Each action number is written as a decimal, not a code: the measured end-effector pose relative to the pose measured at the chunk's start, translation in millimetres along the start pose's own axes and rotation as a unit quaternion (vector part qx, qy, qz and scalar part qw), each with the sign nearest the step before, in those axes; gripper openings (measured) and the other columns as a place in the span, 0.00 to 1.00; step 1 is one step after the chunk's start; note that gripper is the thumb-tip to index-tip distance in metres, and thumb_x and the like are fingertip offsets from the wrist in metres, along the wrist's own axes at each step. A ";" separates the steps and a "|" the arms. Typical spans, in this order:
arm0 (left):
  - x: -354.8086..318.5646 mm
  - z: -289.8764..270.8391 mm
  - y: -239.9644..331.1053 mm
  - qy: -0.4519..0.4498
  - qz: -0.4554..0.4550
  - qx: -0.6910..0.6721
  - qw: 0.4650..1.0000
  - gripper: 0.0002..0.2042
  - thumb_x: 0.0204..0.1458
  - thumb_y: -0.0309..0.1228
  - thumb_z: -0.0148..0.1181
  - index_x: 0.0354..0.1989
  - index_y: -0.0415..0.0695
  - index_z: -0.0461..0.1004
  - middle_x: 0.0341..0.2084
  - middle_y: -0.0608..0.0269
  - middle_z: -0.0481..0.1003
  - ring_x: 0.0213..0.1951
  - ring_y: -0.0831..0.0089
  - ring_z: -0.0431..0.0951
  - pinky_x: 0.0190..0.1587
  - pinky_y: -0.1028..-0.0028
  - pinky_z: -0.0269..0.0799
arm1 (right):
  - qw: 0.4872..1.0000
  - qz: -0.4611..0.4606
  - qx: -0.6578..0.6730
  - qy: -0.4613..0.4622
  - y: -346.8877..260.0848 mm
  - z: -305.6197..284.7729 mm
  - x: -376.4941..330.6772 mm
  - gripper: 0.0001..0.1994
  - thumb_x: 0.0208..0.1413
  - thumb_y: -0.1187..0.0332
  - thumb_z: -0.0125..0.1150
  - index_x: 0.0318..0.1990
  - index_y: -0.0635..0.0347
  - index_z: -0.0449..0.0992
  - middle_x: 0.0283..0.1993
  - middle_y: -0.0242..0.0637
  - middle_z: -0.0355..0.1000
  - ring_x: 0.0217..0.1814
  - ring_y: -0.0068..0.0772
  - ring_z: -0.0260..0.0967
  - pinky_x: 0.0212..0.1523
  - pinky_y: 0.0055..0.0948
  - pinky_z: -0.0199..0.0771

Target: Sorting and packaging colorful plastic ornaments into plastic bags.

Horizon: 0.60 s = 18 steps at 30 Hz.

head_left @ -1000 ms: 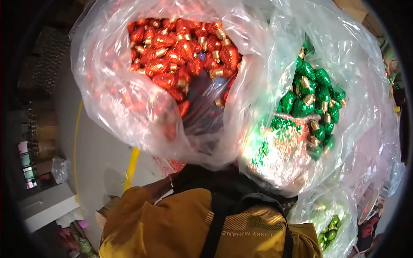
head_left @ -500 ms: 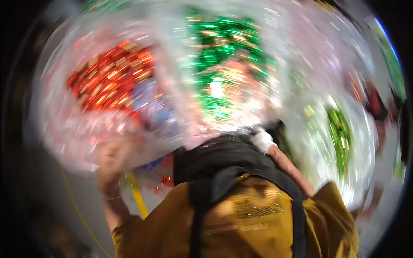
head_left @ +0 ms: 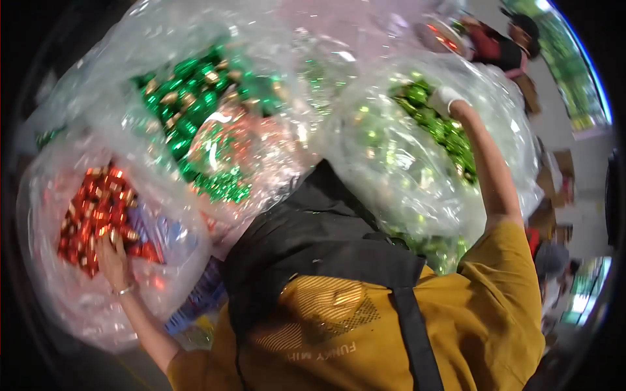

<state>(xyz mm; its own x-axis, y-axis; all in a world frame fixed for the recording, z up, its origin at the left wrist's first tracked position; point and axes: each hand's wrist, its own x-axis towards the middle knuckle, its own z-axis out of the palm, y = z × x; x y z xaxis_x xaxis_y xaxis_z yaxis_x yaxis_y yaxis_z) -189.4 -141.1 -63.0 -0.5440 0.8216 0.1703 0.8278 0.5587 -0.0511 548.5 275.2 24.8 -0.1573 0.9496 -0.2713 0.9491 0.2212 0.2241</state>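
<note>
My left hand (head_left: 112,259) lies half open, fingers spread among the red foil-wrapped sweets (head_left: 94,215) in the clear bag on the left (head_left: 78,306), gripping nothing firmly that I can see; my right hand (head_left: 448,102), in a white glove, reaches into the bag of light-green sweets (head_left: 430,130), and I cannot tell how far it is closed. The thin plastic looks ready to tear or slump, which would spill sweets. Between them sits a bag of dark-green sweets (head_left: 189,104).

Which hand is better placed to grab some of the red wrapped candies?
Left. The left hand already rests on the red candies in their clear bag, while the right hand is far off in the light green candies.
</note>
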 end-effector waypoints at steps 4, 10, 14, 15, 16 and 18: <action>-26.6 -74.7 66.3 0.059 -0.076 -0.330 0.939 0.19 0.56 0.36 0.56 0.51 0.33 0.70 0.40 0.52 0.76 0.43 0.63 0.74 0.50 0.70 0.67 | 0.996 0.082 0.001 0.030 -42.5 47.6 55.4 0.23 0.58 0.55 0.42 0.50 0.63 0.73 0.51 0.54 0.72 0.56 0.52 0.68 0.55 0.42 0.64; -79.5 -113.1 160.0 0.056 -0.042 -0.535 0.842 0.14 0.52 0.28 0.60 0.47 0.39 0.73 0.38 0.60 0.75 0.40 0.74 0.73 0.45 0.72 0.69 | 0.997 -0.042 -0.041 -0.039 -62.3 -10.4 38.8 0.19 0.52 0.58 0.56 0.45 0.63 0.74 0.45 0.49 0.75 0.43 0.50 0.74 0.43 0.41 0.72; -22.6 -152.2 239.5 0.101 0.241 -0.385 0.885 0.17 0.48 0.27 0.62 0.48 0.39 0.72 0.45 0.52 0.72 0.47 0.61 0.74 0.50 0.69 0.69 | 0.977 -0.078 -0.195 -0.045 -66.2 -59.8 18.7 0.21 0.47 0.56 0.64 0.44 0.62 0.74 0.37 0.52 0.76 0.35 0.48 0.75 0.39 0.40 0.73; -10.4 -142.2 256.8 0.094 0.243 -0.433 0.863 0.17 0.48 0.27 0.62 0.48 0.39 0.72 0.45 0.51 0.71 0.47 0.59 0.74 0.50 0.69 0.69 | 0.988 -0.058 -0.142 0.001 -103.4 -92.5 -6.2 0.23 0.47 0.56 0.65 0.46 0.62 0.74 0.38 0.52 0.76 0.36 0.46 0.75 0.40 0.38 0.73; -2.9 -129.7 268.6 0.089 0.242 -0.479 0.839 0.17 0.47 0.28 0.62 0.47 0.39 0.72 0.46 0.49 0.70 0.46 0.57 0.74 0.49 0.68 0.70 | 0.994 -0.041 -0.089 0.048 -154.4 -125.3 -37.5 0.24 0.47 0.56 0.66 0.49 0.62 0.73 0.38 0.52 0.76 0.37 0.45 0.75 0.41 0.36 0.74; 13.3 -101.2 285.4 0.095 0.268 -0.413 0.865 0.16 0.47 0.29 0.63 0.45 0.39 0.73 0.45 0.50 0.70 0.45 0.57 0.74 0.49 0.68 0.69 | 0.918 -0.235 0.241 0.209 -204.0 -130.7 -61.4 0.28 0.47 0.57 0.67 0.54 0.62 0.70 0.44 0.47 0.76 0.42 0.35 0.76 0.42 0.31 0.77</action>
<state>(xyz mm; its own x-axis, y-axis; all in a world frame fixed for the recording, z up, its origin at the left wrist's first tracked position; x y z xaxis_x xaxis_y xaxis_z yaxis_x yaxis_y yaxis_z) 53.4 17.8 24.4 -0.0838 0.8606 0.5023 0.8123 -0.2330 0.5346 328.9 200.8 118.0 -0.5756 0.7993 0.1727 0.7447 0.5996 -0.2931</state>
